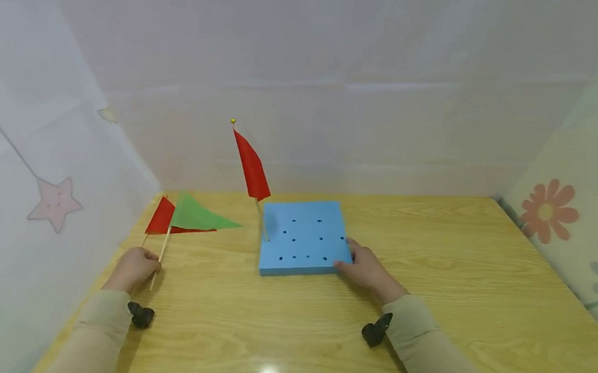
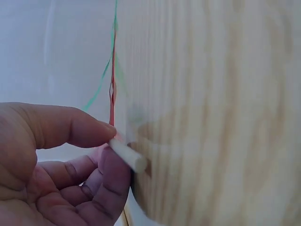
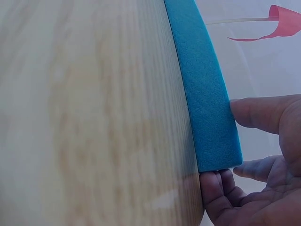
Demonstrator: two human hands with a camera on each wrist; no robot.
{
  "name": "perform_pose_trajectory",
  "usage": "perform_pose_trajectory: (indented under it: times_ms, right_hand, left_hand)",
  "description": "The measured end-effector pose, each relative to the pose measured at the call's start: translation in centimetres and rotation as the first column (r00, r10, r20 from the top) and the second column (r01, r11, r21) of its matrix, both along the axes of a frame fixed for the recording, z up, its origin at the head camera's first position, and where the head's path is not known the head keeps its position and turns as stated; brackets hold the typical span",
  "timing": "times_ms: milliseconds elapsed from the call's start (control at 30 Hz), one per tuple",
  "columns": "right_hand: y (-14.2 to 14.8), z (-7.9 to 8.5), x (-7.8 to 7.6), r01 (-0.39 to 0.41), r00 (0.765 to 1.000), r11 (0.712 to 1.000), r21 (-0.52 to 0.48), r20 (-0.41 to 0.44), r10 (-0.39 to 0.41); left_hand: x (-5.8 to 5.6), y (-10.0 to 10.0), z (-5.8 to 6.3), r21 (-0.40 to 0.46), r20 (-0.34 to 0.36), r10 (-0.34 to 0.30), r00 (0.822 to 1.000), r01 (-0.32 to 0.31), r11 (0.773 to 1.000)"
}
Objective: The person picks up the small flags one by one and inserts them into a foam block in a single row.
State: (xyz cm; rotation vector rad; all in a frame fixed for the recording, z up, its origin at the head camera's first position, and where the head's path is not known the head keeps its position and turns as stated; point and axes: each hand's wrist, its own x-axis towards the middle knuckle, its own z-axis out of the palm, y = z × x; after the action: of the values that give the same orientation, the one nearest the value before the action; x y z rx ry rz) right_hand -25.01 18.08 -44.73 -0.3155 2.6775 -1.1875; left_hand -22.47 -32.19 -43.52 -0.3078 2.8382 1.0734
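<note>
My left hand [image 1: 133, 268] pinches the wooden stick [image 2: 126, 154] of a small green flag [image 1: 196, 214] between thumb and fingers, at the left of the table. Behind the green flag is a red flag [image 1: 160, 216], partly covered by it; its stick runs down to the same hand. A blue foam block [image 1: 303, 250] with several small holes lies flat at the middle. Upright but leaning left, another red flag [image 1: 249, 167] with a gold ball tip stands in the block's left side. My right hand [image 1: 369, 271] grips the block's right edge, thumb on top and fingers against the side.
The wooden table [image 1: 275, 322] reaches a pale cloth wall [image 1: 337, 124] at the back. Printed cloth hangs along the left side and the right side, with a star [image 1: 56, 204] and a flower [image 1: 548, 210]. Black wrist devices [image 1: 140, 315] sit on both sleeves.
</note>
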Motion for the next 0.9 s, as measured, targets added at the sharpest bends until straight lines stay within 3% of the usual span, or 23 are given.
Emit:
perform_pose_trajectory:
  times_ms: [133,300,667,900]
  right_hand:
    - [-0.2,-0.1,-0.1,0.021,0.999,1.0,-0.01,0.025,-0.021]
    - [-0.4,0.1,-0.1,0.025,0.999,0.999,-0.023,0.035,-0.024]
    - [-0.4,0.0,-0.4,0.018,0.999,0.999,-0.034,0.03,-0.017]
    - [-0.5,-0.2,-0.3,0.017,0.999,0.999,-0.029,0.039,-0.016]
  left_hand:
    - [-0.2,-0.1,0.0,0.149,-0.007,0.033,0.999,-0.031,0.988]
    - [-0.1,0.8,-0.1,0.33,-0.014,0.077,0.997,-0.068,0.941]
    - [-0.4,5.2,1.5,0.419,-0.118,0.109,0.987,-0.05,0.907]
    - [-0.3,6.6,2.0,0.455,-0.169,0.13,0.977,-0.04,0.889]
